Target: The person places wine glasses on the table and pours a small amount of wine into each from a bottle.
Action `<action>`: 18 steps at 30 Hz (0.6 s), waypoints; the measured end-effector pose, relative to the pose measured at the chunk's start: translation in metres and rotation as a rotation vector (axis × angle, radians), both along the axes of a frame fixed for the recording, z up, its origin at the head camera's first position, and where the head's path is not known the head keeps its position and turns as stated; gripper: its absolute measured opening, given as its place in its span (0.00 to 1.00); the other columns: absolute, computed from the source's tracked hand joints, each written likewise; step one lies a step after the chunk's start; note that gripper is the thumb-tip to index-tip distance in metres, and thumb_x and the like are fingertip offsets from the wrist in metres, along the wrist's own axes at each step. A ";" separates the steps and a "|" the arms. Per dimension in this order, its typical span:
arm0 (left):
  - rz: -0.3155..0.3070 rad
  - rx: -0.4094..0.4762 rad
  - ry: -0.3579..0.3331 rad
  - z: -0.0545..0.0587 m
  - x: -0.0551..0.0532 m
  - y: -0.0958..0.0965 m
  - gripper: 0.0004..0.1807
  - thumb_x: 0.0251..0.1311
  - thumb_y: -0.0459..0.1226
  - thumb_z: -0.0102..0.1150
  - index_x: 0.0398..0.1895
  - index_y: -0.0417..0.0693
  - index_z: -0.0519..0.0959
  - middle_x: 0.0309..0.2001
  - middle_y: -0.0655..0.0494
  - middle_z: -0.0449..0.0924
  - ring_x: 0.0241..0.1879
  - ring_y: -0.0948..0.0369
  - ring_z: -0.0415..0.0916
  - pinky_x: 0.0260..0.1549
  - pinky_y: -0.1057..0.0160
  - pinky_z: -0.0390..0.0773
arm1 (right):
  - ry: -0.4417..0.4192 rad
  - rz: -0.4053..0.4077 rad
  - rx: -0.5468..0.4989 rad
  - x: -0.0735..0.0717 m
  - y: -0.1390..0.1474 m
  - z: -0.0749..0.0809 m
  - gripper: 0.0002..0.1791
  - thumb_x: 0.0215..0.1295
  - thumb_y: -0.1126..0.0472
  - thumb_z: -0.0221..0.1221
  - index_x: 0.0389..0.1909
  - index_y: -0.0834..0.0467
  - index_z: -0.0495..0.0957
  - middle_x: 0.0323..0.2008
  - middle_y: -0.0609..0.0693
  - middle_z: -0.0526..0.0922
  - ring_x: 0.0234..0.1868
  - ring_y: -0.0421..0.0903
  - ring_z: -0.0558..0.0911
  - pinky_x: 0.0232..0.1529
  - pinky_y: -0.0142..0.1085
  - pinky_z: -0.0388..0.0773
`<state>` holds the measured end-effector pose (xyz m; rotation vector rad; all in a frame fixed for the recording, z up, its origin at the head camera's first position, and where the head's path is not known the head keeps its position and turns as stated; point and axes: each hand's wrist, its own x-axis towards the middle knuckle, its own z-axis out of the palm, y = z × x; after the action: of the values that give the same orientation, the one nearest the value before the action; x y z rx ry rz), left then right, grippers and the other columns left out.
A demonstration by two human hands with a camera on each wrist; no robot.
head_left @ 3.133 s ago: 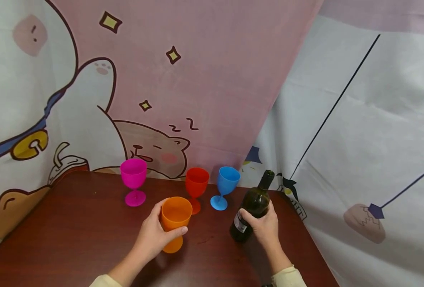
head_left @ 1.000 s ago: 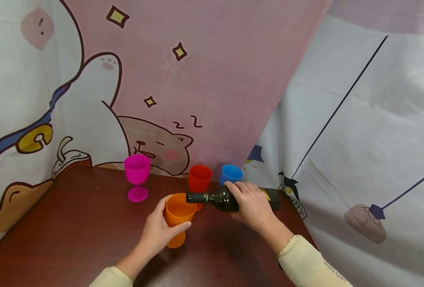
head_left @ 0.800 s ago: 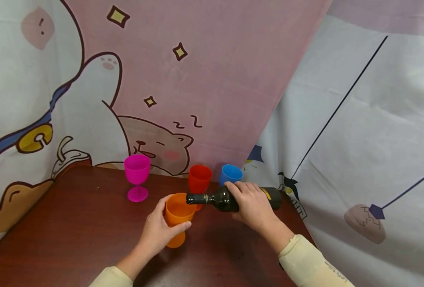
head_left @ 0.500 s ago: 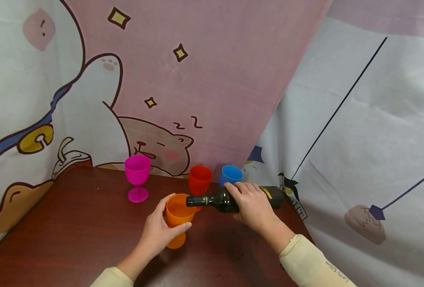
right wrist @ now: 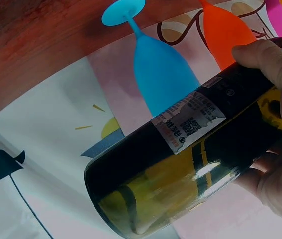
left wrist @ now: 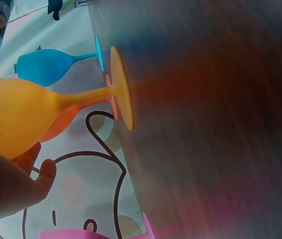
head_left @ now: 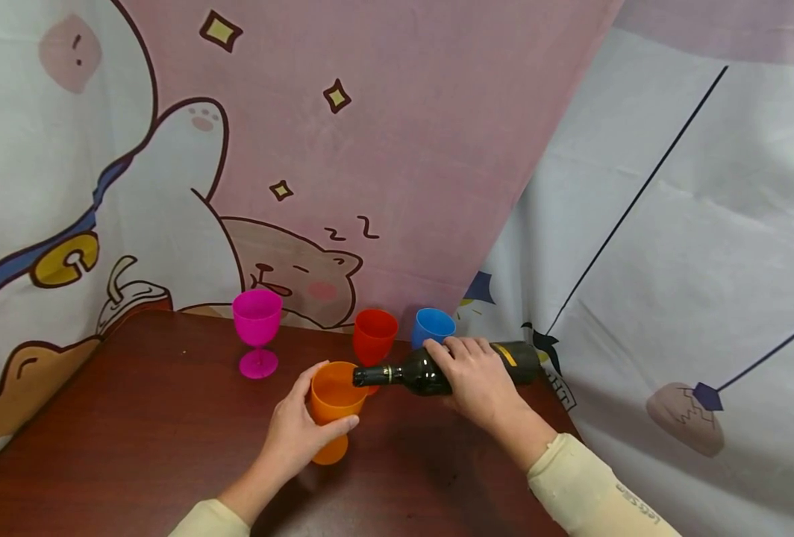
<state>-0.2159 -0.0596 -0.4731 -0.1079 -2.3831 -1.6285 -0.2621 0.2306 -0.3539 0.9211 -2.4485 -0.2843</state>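
My left hand (head_left: 296, 432) holds an orange plastic goblet (head_left: 338, 406) by its bowl, thumb on the near side. The goblet stands upright, its foot (left wrist: 122, 88) at or very close to the tabletop in the left wrist view. My right hand (head_left: 474, 377) grips a dark green wine bottle (head_left: 424, 373) round its body. The bottle lies nearly level, base slightly higher, with its mouth over the goblet's right rim. No stream of liquid is visible. In the right wrist view, a torn white label (right wrist: 189, 122) shows on the bottle.
A magenta goblet (head_left: 257, 317) stands at the back left of the brown table (head_left: 135, 418). Behind the orange goblet is a red goblet (head_left: 374, 337); a blue goblet (head_left: 433, 325) is partly hidden by the right hand and bottle. A printed curtain (head_left: 424, 149) hangs behind.
From about upright at the right, the bottle has been lifted and tipped leftward over the orange goblet. Within the last half second its base has risen slightly. The left hand keeps its hold.
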 end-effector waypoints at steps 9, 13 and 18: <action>-0.003 0.004 0.007 -0.001 0.000 -0.001 0.53 0.47 0.51 0.87 0.77 0.61 0.67 0.62 0.54 0.85 0.59 0.53 0.83 0.61 0.41 0.83 | 0.011 -0.022 0.033 0.000 0.002 0.002 0.51 0.41 0.47 0.87 0.68 0.53 0.74 0.54 0.57 0.87 0.56 0.57 0.86 0.60 0.57 0.84; -0.002 0.002 0.004 0.000 0.000 -0.001 0.53 0.47 0.51 0.87 0.77 0.61 0.68 0.62 0.54 0.85 0.59 0.54 0.83 0.62 0.42 0.82 | 0.006 -0.025 0.036 0.001 0.002 0.003 0.51 0.41 0.47 0.87 0.68 0.53 0.74 0.54 0.57 0.87 0.56 0.57 0.86 0.60 0.57 0.83; -0.004 0.003 0.004 -0.001 0.000 -0.001 0.53 0.48 0.51 0.87 0.77 0.62 0.68 0.62 0.55 0.85 0.59 0.55 0.83 0.62 0.43 0.82 | 0.018 -0.020 0.040 0.001 0.002 0.003 0.51 0.41 0.47 0.87 0.68 0.53 0.75 0.54 0.57 0.87 0.55 0.57 0.86 0.59 0.57 0.84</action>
<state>-0.2163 -0.0602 -0.4739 -0.1155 -2.3793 -1.6326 -0.2612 0.2326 -0.3506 0.9076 -2.4448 -0.3485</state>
